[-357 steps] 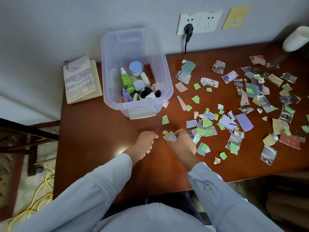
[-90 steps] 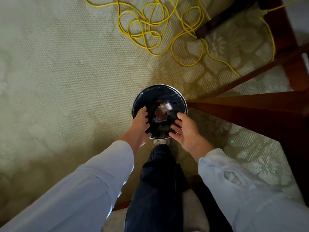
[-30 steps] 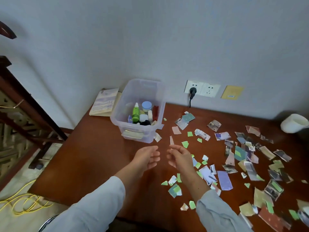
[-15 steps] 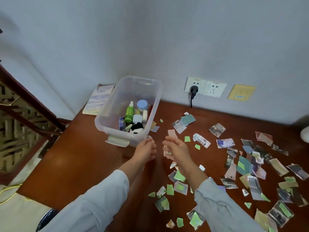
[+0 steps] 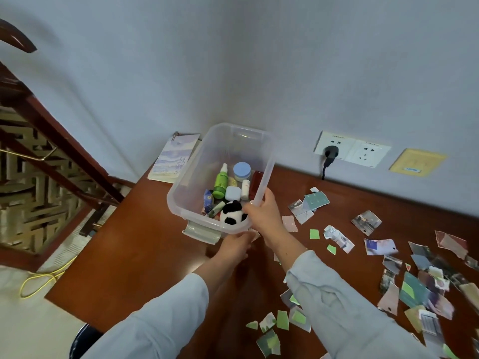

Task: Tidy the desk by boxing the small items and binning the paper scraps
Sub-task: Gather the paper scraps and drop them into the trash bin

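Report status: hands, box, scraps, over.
Right hand grips box rim. Left hand under its near end, fingers hidden. Scraps lie on desk, right of box.

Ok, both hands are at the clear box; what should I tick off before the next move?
1. Right hand grips the clear box rim: ok.
2. Left hand under the box's near end: ok, grip hidden.
3. Small items, panda toy and green bottle included, inside box: ok.
4. Box lifted clear of the desk: cannot tell.
5. Paper scraps off the desk: not ok, many lie there.
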A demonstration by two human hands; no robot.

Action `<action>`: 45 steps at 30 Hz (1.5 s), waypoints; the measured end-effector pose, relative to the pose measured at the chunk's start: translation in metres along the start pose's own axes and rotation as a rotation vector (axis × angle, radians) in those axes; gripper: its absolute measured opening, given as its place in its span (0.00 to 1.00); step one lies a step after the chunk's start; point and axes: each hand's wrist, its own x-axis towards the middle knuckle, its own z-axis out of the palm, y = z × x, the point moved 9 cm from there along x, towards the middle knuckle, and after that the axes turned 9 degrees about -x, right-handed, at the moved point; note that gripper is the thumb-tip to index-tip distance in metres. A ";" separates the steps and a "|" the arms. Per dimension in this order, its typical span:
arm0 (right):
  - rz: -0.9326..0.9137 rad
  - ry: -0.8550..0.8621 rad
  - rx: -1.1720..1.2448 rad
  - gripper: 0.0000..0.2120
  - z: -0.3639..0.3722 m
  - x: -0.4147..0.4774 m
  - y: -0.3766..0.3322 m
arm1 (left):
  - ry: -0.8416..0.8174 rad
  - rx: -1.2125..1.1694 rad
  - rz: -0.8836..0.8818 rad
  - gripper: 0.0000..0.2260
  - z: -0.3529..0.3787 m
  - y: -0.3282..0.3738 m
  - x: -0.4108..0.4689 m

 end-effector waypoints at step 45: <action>0.176 0.096 -0.100 0.18 0.006 0.031 0.037 | 0.033 0.079 0.031 0.11 -0.048 0.016 0.063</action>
